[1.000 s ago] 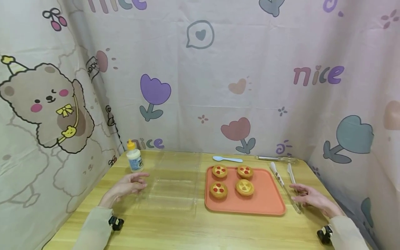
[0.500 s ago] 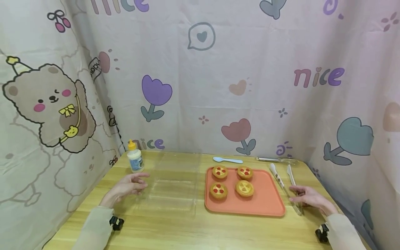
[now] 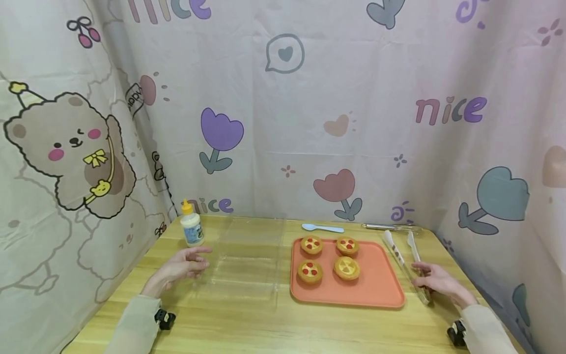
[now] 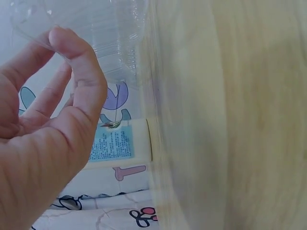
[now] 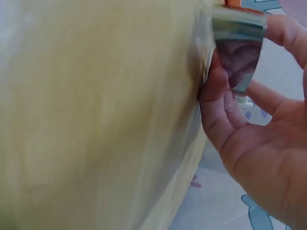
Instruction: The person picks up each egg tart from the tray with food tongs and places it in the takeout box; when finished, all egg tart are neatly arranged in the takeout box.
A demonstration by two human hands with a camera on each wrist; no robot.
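Note:
In the head view, my right hand (image 3: 442, 282) is at the near end of a pair of metal tongs (image 3: 400, 258) lying right of the tray, white-tipped arms spread. The right wrist view shows the tongs' shiny bent end (image 5: 240, 57) between thumb and fingers. My left hand (image 3: 179, 268) stays by the left side of a clear plastic box (image 3: 247, 265), fingers loosely bent; its fingertips overlap the box's edge in the left wrist view. An orange tray (image 3: 376, 290) carries several small round tarts: three red-topped, such as the front-left tart (image 3: 310, 272), and one plain yellow tart (image 3: 347, 268).
A white bottle (image 3: 192, 233) with a yellow nozzle stands behind my left hand. Along the back of the wooden table (image 3: 309, 329) lie a light blue spoon (image 3: 323, 228) and a wire whisk (image 3: 391, 228). A patterned curtain (image 3: 283, 128) hangs behind.
My right hand has shifted slightly at the tongs' near end, and that end has moved a little. The left hand, box and tarts keep their places.

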